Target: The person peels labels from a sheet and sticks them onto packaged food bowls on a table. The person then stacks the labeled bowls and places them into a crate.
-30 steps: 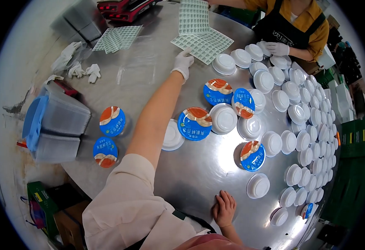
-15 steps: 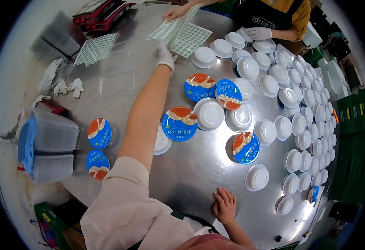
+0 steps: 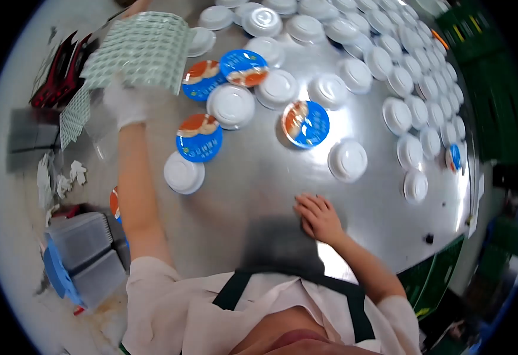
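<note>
At the upper left, my gloved left hand (image 3: 127,102), blurred by motion, grips the lower edge of a pale green patterned sheet (image 3: 143,50). Its fingertips are partly lost against the sheet. Another person's hand (image 3: 137,7) shows at the sheet's top edge. My bare right hand (image 3: 320,219) rests on the metal table (image 3: 259,195) with its fingers loosely spread and nothing in them. Between the hands stand blue-and-orange lidded bowls (image 3: 306,124) and upturned white bowls (image 3: 230,106).
Many white bowls (image 3: 400,81) cover the upper right. To the left are more patterned sheets (image 3: 75,117), red devices (image 3: 63,71), crumpled white gloves (image 3: 77,172) and clear plastic containers (image 3: 81,236). Green crates (image 3: 484,71) stand beyond the table's right edge.
The camera view has turned and shifted. My left hand and the patterned sheet have moved left, and the sheet now spreads out above the hand. My right hand stays on the table.
</note>
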The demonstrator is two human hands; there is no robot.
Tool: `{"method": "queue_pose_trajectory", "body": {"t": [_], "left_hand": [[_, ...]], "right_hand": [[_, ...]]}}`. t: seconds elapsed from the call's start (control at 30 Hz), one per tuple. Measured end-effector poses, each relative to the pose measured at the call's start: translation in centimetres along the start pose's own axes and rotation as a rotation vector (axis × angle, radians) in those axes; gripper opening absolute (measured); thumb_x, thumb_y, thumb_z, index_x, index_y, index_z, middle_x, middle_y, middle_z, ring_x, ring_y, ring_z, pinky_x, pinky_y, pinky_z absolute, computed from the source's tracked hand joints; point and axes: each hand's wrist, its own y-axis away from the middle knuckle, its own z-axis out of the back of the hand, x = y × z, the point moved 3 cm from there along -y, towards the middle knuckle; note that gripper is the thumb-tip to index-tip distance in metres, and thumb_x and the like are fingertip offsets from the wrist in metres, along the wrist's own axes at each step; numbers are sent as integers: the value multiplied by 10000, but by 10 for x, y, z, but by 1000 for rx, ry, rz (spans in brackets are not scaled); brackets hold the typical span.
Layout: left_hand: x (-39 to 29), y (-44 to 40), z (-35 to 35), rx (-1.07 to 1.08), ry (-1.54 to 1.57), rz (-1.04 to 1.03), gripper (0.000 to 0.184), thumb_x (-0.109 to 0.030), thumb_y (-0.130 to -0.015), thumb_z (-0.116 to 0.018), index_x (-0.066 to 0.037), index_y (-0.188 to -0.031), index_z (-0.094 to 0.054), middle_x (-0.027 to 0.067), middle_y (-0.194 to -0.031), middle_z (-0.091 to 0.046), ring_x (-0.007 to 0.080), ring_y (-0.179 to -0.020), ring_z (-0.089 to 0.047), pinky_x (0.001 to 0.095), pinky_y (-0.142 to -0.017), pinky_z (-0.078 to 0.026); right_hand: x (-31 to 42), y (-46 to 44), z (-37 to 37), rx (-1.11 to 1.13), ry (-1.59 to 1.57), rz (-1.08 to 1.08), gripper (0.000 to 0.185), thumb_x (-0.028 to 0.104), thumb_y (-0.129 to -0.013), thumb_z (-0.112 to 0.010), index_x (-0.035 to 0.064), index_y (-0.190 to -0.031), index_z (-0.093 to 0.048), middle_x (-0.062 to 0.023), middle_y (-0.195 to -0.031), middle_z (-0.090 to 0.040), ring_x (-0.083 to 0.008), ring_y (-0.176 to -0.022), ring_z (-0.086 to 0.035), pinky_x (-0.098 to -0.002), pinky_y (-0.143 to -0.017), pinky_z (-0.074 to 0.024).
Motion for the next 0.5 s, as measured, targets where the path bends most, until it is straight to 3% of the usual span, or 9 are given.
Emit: {"method": "queue_pose_trajectory", "body": {"t": [0.03, 0.1, 0.17, 0.3, 0.33, 0.4, 0.43, 0.47, 0.5], "left_hand": [[-22, 25, 15, 63, 271, 69, 369, -222, -974, -547, 8, -1261, -576, 123, -1191, -642, 241, -1080, -609, 376, -976, -448], [-100, 110, 15, 175, 458, 141, 431, -187, -953, -577, 30, -1317, -497, 116, -1293, -572, 224, -1157, -560, 376, -997, -438], [-135, 175, 35, 252, 457, 253, 493, -195, -976, -550, 1, -1403, -401, 95, -1408, -484, 209, -1251, -494, 384, -1073, -382], [-148, 288, 96, 178, 508, 553, 404, -194, -988, -534, -39, -1357, -481, 114, -1340, -555, 227, -1175, -573, 375, -1011, -461], [-153, 311, 112, 159, 507, 547, 404, -194, -988, -534, -39, -1357, -481, 114, -1340, -555, 227, -1175, -573, 375, -1011, -461], [-149, 368, 136, 307, 814, 984, 333, -176, -975, -556, -49, -1282, -548, 111, -1270, -605, 227, -1104, -620, 368, -953, -500], [-136, 388, 152, 283, 813, 977, 333, -176, -975, -556, -49, -1282, -548, 111, -1270, -605, 227, -1104, -620, 368, -953, -500], [-112, 407, 173, 314, 602, 923, 367, -179, -966, -570, -11, -1289, -534, 124, -1260, -607, 215, -1101, -616, 358, -960, -489], [-90, 426, 194, 341, 389, 869, 405, -182, -957, -584, 28, -1297, -520, 138, -1250, -609, 204, -1098, -612, 349, -966, -478]], "right_hand": [[2, 1, 1, -10, -11, -6, 406, 135, -806, -616, 124, -1211, -583, -68, -1385, -518, -248, -1272, -480, -438, -1070, -351], [2, 0, 3, -30, -28, -13, 397, 131, -808, -612, 120, -1204, -583, -70, -1383, -518, -248, -1273, -478, -440, -1070, -349], [4, 3, 1, -98, -33, 11, 392, 116, -810, -607, 115, -1201, -579, -68, -1365, -527, -248, -1276, -473, -443, -1073, -341], [13, 6, -1, -158, -107, 7, 380, 80, -815, -587, 97, -1194, -583, -103, -1316, -552, -289, -1261, -480, -446, -1059, -359], [15, 10, -3, -208, -265, -119, 356, 78, -836, -579, 84, -1192, -585, -114, -1286, -570, -289, -1233, -508, -428, -1039, -383], [21, 28, -8, -225, -436, -236, 333, 75, -857, -572, 71, -1190, -588, -125, -1256, -588, -289, -1206, -536, -410, -1019, -408], [20, 39, -12, -211, -718, -416, 304, 95, -886, -569, 52, -1186, -588, -120, -1240, -600, -273, -1163, -566, -386, -993, -430], [18, 49, -19, -192, -996, -602, 281, 115, -915, -565, 34, -1183, -588, -116, -1224, -612, -257, -1120, -596, -363, -966, -452], [13, 61, -26, -189, -1078, -557, 304, 202, -968, -546, 36, -1220, -571, -78, -1209, -625, -191, -1066, -616, -307, -901, -474]]}}
